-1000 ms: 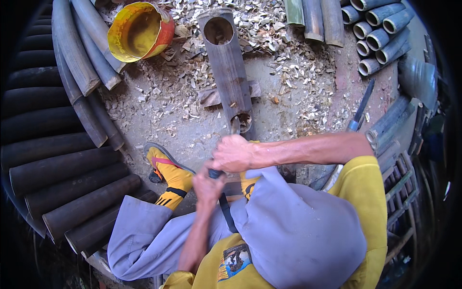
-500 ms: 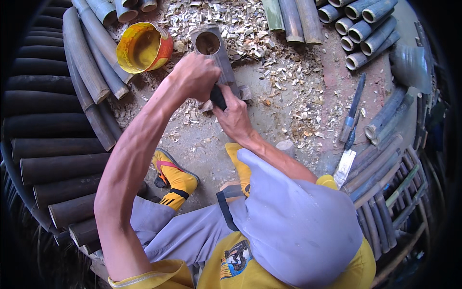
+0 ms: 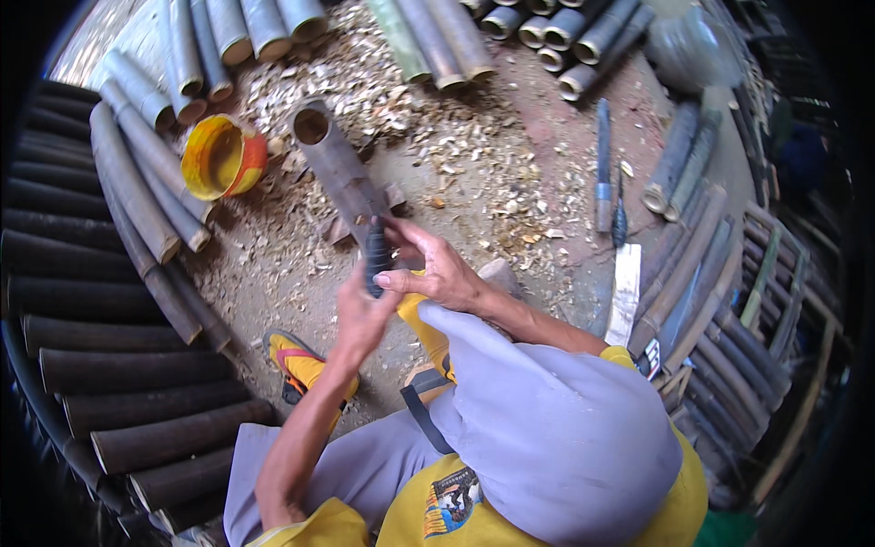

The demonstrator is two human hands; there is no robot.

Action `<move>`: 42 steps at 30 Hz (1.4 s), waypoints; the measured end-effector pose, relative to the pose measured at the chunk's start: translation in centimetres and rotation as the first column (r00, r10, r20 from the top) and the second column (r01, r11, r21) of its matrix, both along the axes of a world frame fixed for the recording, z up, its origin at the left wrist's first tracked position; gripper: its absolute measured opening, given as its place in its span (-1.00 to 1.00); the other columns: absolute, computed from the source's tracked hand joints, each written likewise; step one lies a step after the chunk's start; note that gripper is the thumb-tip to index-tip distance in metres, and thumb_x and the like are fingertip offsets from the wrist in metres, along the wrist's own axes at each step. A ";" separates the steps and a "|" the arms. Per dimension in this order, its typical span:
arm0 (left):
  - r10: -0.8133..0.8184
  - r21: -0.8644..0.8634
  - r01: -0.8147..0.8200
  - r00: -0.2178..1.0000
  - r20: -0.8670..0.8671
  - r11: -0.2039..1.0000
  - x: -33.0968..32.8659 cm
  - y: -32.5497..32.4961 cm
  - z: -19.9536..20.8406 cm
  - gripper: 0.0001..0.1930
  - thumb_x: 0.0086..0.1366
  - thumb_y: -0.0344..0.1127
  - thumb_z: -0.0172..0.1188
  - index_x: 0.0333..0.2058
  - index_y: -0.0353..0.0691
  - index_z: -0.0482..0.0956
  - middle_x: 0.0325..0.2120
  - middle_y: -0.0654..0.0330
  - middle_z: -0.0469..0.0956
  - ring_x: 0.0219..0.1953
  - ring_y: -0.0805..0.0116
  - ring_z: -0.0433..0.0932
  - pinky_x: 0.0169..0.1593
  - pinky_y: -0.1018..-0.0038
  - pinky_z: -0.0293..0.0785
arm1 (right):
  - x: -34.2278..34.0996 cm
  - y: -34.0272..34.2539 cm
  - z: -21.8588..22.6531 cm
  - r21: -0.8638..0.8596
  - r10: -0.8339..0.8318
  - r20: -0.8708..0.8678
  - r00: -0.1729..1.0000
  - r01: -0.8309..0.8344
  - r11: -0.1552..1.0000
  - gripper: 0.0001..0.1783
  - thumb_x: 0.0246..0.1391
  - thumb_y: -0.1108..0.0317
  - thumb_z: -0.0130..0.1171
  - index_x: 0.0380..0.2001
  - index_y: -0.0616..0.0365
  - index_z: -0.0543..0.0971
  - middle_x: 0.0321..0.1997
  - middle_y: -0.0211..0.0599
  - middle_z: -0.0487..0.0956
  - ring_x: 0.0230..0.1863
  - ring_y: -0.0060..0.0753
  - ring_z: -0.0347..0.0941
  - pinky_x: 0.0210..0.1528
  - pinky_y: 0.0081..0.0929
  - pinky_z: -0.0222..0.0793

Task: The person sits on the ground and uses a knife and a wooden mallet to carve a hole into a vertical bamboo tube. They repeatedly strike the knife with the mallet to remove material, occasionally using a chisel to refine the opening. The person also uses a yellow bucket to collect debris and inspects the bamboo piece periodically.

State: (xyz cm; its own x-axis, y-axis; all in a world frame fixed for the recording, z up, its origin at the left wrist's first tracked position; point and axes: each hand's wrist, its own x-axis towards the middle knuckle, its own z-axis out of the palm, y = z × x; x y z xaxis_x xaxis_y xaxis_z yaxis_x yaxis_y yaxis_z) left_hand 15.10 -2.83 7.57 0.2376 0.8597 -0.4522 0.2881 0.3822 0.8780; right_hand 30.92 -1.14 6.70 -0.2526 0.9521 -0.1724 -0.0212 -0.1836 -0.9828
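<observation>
A bamboo tube (image 3: pixel 338 167) lies ahead of me, its open end facing away and its near end by my hands. My right hand (image 3: pixel 442 272) is closed on a black ribbed handle (image 3: pixel 375 253), the thumb pressed across it. Whatever the handle belongs to is hidden or too small to make out. Close beside the lower end of the handle is my left hand (image 3: pixel 357 314). Motion blurs its fingers, so its grip is unclear. Small blocks (image 3: pixel 335 230) sit against the tube's near part.
Pale chips (image 3: pixel 437 146) litter the floor. A yellow and red bucket (image 3: pixel 254 164) stands left of the tube. Dark bamboo lengths (image 3: pixel 137 372) line the left; more tubes (image 3: pixel 609 41) are stacked far right. On the right lie a blade with a black handle (image 3: pixel 623 290) and a long-handled tool (image 3: pixel 603 164).
My left hand has come back from beside the tube's open end to the handle's lower end. The handle has come nearer to me in my right hand. The view has shifted right.
</observation>
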 end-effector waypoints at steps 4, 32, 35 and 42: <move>-0.333 0.460 0.434 0.899 -0.286 0.775 4.5 -1.3 0.6 -0.52 0.10 -0.26 0.26 -0.01 -0.30 0.42 -0.09 -0.06 0.39 -0.16 0.05 0.50 -0.06 0.23 0.45 | 5.6 -0.8 -1.8 -0.266 -0.447 0.064 0.892 0.447 0.854 -0.58 0.06 0.35 0.13 -0.04 0.30 0.34 -0.41 -0.26 0.50 -0.42 -0.47 0.50 -0.42 -0.49 0.49; 0.059 0.211 -0.018 0.980 -0.188 0.977 2.2 -1.4 -4.9 -0.74 0.09 -0.51 0.18 -0.19 -0.27 0.60 -0.33 0.18 0.56 -0.37 0.46 0.56 -0.26 0.54 0.50 | 13.0 21.2 -5.5 -0.481 -0.385 -0.207 0.899 0.249 0.840 -0.37 -0.11 0.18 0.23 -0.03 0.39 0.34 -0.39 -0.10 0.57 -0.54 -0.28 0.56 -0.59 -0.35 0.59; 0.115 0.184 -0.103 0.992 -0.056 0.977 3.4 -0.4 -5.3 -0.77 0.11 -0.45 0.17 -0.22 -0.30 0.60 -0.35 0.13 0.59 -0.34 0.38 0.59 -0.22 0.48 0.50 | 12.4 15.9 -4.1 -0.469 -0.288 -0.128 0.949 0.198 0.861 -0.39 -0.12 0.13 0.29 -0.12 0.38 0.36 -0.42 -0.10 0.52 -0.52 -0.32 0.56 -0.63 -0.48 0.57; 0.190 0.045 -0.205 0.956 0.225 0.978 2.3 6.7 -0.9 -0.48 0.17 -0.08 0.24 -0.04 -0.41 0.48 -0.28 0.12 0.58 -0.28 0.45 0.53 -0.24 0.54 0.46 | 9.0 -3.0 -2.5 0.098 -0.252 0.302 0.920 0.233 0.968 -0.25 -0.17 0.07 0.35 -0.01 0.36 0.34 -0.26 -0.15 0.53 -0.30 -0.31 0.53 -0.35 -0.35 0.51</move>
